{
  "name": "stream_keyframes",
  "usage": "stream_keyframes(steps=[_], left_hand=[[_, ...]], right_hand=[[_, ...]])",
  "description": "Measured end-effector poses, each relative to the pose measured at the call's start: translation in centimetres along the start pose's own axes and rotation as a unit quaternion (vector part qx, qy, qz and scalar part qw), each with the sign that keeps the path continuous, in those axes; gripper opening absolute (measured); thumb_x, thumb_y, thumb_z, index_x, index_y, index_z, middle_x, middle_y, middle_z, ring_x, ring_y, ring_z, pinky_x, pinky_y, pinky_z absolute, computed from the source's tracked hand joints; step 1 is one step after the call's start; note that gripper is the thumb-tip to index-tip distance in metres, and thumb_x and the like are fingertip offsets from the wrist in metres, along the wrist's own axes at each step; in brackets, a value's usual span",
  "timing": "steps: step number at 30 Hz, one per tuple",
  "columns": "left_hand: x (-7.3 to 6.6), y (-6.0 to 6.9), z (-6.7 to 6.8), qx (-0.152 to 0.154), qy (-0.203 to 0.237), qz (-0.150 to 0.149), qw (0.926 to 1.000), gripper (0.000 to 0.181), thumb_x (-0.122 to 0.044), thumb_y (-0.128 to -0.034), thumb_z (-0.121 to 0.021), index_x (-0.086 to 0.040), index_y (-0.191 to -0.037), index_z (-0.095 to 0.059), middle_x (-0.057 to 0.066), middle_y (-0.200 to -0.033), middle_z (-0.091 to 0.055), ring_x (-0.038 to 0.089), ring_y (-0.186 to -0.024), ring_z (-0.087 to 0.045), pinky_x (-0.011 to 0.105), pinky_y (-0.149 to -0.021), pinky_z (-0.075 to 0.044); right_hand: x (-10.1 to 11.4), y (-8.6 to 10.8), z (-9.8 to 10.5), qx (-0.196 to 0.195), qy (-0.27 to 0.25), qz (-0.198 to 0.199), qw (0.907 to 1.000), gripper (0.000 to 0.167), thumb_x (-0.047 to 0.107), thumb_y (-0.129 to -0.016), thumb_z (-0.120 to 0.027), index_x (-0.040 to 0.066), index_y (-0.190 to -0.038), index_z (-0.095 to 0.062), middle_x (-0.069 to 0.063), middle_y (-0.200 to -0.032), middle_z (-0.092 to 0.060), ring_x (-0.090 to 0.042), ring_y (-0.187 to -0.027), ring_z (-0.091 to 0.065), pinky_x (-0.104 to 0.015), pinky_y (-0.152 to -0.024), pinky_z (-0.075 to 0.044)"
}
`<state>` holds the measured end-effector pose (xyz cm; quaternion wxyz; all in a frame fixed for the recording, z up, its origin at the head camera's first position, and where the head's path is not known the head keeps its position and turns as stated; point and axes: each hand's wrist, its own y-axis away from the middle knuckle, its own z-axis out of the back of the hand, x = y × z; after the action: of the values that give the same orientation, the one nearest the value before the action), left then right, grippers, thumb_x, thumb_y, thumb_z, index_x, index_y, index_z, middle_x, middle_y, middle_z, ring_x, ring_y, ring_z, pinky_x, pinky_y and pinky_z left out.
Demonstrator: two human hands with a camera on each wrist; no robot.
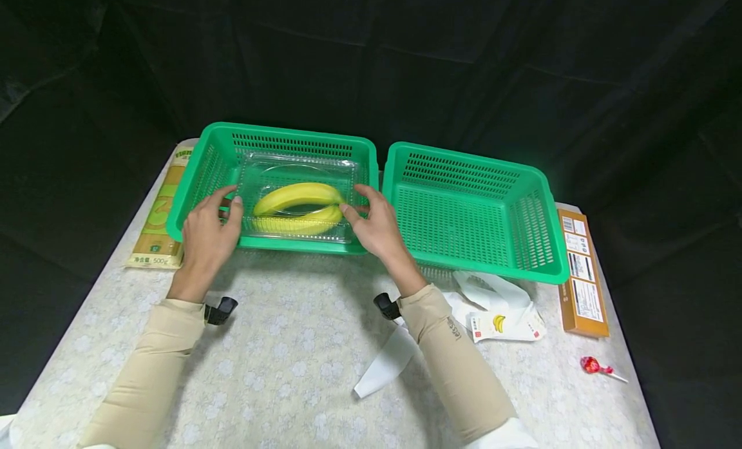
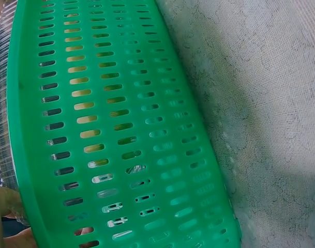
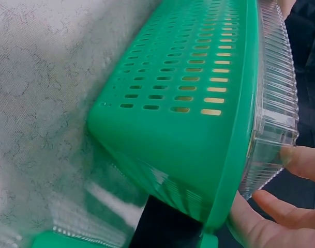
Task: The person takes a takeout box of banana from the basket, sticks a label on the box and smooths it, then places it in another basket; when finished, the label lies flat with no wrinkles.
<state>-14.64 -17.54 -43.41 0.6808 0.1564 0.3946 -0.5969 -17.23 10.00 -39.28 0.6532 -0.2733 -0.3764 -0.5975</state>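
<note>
A clear plastic container (image 1: 298, 169) with bananas (image 1: 298, 194) showing through it is at the left green basket (image 1: 292, 136). The left hand (image 1: 209, 230) holds the container's left side, thumb toward the front. At the opposite side, the right hand (image 1: 377, 227) grips the container with thumb and fingers. In the right wrist view, the ribbed clear wall (image 3: 279, 111) rises above the basket rim (image 3: 245, 124), and the right hand's fingers (image 3: 286, 209) touch its end. Through the basket's slots in the left wrist view, yellow shows; the left hand (image 2: 7, 217) is partly cut off.
A second green basket (image 1: 452, 217) stands on the right. Beyond it lie an orange-brown box (image 1: 582, 275) and a red lollipop (image 1: 590, 364). White wrappers (image 1: 504, 307) lie before that basket. A yellow-green package (image 1: 159, 220) is at the left edge of the patterned tablecloth (image 1: 284, 372).
</note>
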Motion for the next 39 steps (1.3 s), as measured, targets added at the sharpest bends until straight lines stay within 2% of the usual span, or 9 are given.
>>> stream_keyframes(steps=[6, 15, 26, 34, 39], left_hand=[[-0.3, 0.1, 0.2, -0.001, 0.006, 0.001, 1.0000, 0.042, -0.031, -0.1034, -0.048, -0.011, -0.137, -0.062, 0.022, -0.113, -0.072, 0.037, -0.092, -0.069, 0.055, -0.084, -0.048], [-0.9, 0.6, 1.0, -0.022, 0.008, -0.009, 0.9997, 0.039, -0.028, -0.1018, -0.051, -0.010, -0.133, -0.065, 0.021, -0.108, -0.074, 0.036, -0.086, -0.070, 0.053, -0.079, -0.049], [-0.7, 0.9, 0.9, -0.014, 0.004, -0.015, 0.9998, 0.040, -0.029, -0.1023, -0.051, -0.009, -0.135, -0.064, 0.021, -0.110, -0.074, 0.035, -0.086, -0.070, 0.053, -0.077, -0.050], [-0.6, 0.9, 1.0, -0.010, 0.001, -0.014, 0.9998, 0.041, -0.030, -0.1025, -0.051, -0.009, -0.135, -0.063, 0.021, -0.110, -0.073, 0.035, -0.087, -0.070, 0.053, -0.076, -0.050], [-0.9, 1.0, 1.2, -0.015, 0.005, -0.015, 0.9998, 0.040, -0.029, -0.1023, -0.051, -0.008, -0.135, -0.064, 0.021, -0.111, -0.073, 0.035, -0.087, -0.070, 0.052, -0.076, -0.050]], right_hand=[[0.1, 0.2, 0.1, 0.002, 0.000, 0.000, 1.0000, 0.057, 0.029, -0.102, -0.060, 0.012, -0.153, -0.041, -0.010, -0.158, -0.040, -0.033, -0.133, -0.056, -0.046, -0.099, -0.055], [0.5, 0.8, 0.6, 0.004, 0.008, 0.013, 0.9999, 0.058, 0.029, -0.101, -0.061, 0.012, -0.152, -0.041, -0.011, -0.158, -0.041, -0.035, -0.133, -0.056, -0.047, -0.099, -0.055], [0.1, 1.2, 0.4, 0.001, 0.003, 0.015, 0.9999, 0.058, 0.028, -0.100, -0.062, 0.012, -0.153, -0.041, -0.011, -0.158, -0.040, -0.033, -0.131, -0.058, -0.045, -0.092, -0.058], [-0.1, 1.3, 0.5, 0.018, -0.016, -0.007, 0.9997, 0.061, 0.032, -0.101, -0.061, 0.015, -0.155, -0.038, -0.016, -0.159, -0.040, -0.030, -0.131, -0.059, -0.043, -0.091, -0.059], [0.2, 1.5, 0.9, 0.020, -0.012, -0.014, 0.9996, 0.061, 0.035, -0.101, -0.061, 0.015, -0.153, -0.040, -0.018, -0.156, -0.043, -0.032, -0.131, -0.059, -0.045, -0.096, -0.057]])
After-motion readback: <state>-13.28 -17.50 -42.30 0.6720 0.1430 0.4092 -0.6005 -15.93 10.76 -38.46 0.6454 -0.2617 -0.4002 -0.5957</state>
